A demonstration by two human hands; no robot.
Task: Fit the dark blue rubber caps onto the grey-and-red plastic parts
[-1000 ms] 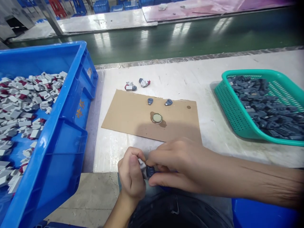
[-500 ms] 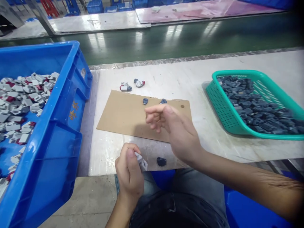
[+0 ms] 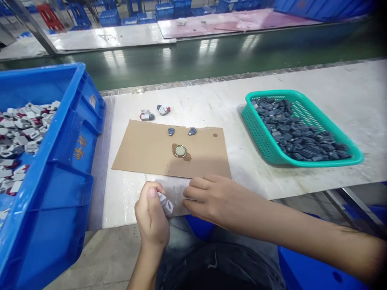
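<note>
My left hand is closed around a light grey plastic part at the table's front edge. Just right of it, my right hand reaches down to the tabletop with its fingers curled together; what lies under them is hidden. Behind both hands lies a flat piece of cardboard. On it are a round cap-like disc with a dark wet stain around it, and two small dark blue pieces, one left and one right.
A blue crate of grey and red parts stands at the left. At the right is a green basket of dark parts. Two grey-and-red assemblies lie behind the cardboard. A green belt runs beyond the table.
My right hand has moved from above the cardboard down to the front edge, where a dark piece was showing, and its fingers have drawn together. The round disc is now uncovered. The view has shifted slightly.
</note>
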